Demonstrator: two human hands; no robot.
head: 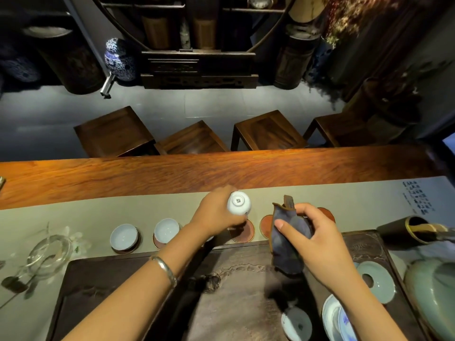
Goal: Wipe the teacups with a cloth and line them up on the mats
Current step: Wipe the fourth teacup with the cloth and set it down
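The left hand (216,212) grips a pale teacup (238,203) tipped over so its foot ring faces the camera, held in the air above a round reddish mat (242,231) on the grey-green runner (98,212) that covers the near part of the wooden bench (172,173). A silver bangle (164,269) sits on the left wrist. The right hand (317,237) holds a dark blue cloth (286,239), thumb pressed on its front and fingers curled behind it; the cloth hangs down over the far edge of the dark carved tray (234,279). It is just beside the cup but not touching it.

Two more teacups stand upright on mats to the left: one (124,236) further left, one (167,230) next to the left forearm. Another bare mat (266,226) shows just left of the cloth, and part of a further one (328,214) shows beyond the right hand.

On the tray's right side lie a pale green lid with a hole (375,281), a small lid (296,323) near the bottom edge, and a blue-and-white dish (336,318). A glass vessel (49,254) stands on the runner at far left. Four wooden stools (192,141) stand beyond the bench.
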